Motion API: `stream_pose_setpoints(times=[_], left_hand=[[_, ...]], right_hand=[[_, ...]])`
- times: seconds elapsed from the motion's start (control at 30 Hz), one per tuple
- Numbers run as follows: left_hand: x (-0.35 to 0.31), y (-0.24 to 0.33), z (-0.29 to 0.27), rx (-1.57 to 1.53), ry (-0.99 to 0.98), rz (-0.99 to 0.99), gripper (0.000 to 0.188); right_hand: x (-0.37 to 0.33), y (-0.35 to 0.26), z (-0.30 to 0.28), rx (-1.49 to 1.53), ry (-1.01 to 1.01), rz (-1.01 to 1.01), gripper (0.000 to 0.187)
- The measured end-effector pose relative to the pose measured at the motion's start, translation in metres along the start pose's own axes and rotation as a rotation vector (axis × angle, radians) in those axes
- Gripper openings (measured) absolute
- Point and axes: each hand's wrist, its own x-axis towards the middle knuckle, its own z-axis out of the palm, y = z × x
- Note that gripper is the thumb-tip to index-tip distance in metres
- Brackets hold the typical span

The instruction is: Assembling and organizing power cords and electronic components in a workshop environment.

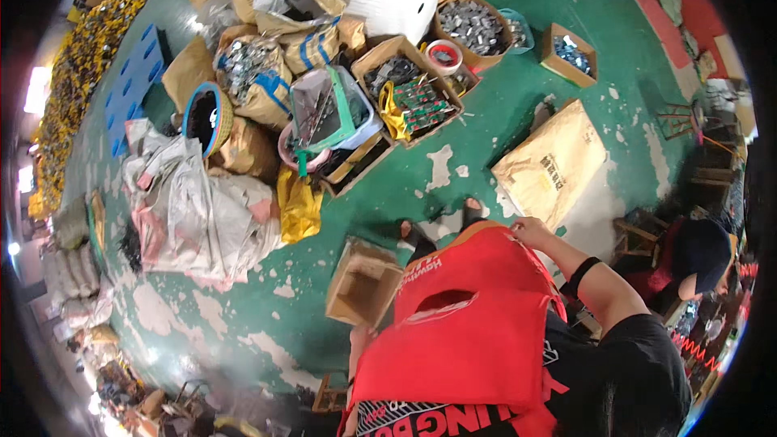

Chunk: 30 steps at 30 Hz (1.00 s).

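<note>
My left hand [363,338] is at the near edge of a small open cardboard box [384,259], its fingers mostly hidden at the rim. The box is tilted, and its bare brown inside shows. On the other side, my right hand [530,233] is closed at the near edge of a large brown paper sack [550,163] with dark print. The sack looks flat and slants away to the upper right. A red apron [477,332] covers my front between the two arms, and my feet show just beyond it.
Ahead stand cardboard boxes of metal parts [472,28] and circuit boards [422,105], plus a clear plastic bin [324,109]. White woven sacks [198,210] lie left, beside a yellow bag [298,206]. A small box [569,55] sits far right. Another person [700,255] is at the right.
</note>
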Motion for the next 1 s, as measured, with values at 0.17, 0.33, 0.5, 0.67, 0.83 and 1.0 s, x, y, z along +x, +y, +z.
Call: stream_pose_setpoints(times=[0.17, 0.33, 0.5, 0.67, 0.83, 1.0], left_hand=[[0.027, 0.073, -0.041, -1.105, 0.201, -0.708, 0.023], [0.032, 0.12, -0.038, -0.928, 0.119, -0.722, 0.042], [0.055, 0.209, -0.05, -0.817, 0.054, -0.621, 0.039], [0.092, 0.293, -0.054, -0.491, -0.221, -0.369, 0.043], [0.329, 0.523, 0.004, -0.209, -0.475, 0.318, 0.042], [0.38, 0.707, 0.048, 0.053, -0.542, 0.878, 0.041]], right_hand=[[-0.008, 0.09, 0.01, 0.2, 0.01, -0.018, 0.021], [-0.023, 0.162, -0.003, 0.481, -0.015, 0.019, 0.022], [-0.015, 0.246, -0.019, 0.607, -0.029, 0.236, 0.023], [-0.033, 0.266, -0.056, 0.738, 0.021, 0.29, 0.022], [0.076, 0.235, -0.004, 0.254, 0.244, 0.16, 0.028], [0.08, 0.243, 0.033, 0.332, 0.405, 0.233, 0.028]])
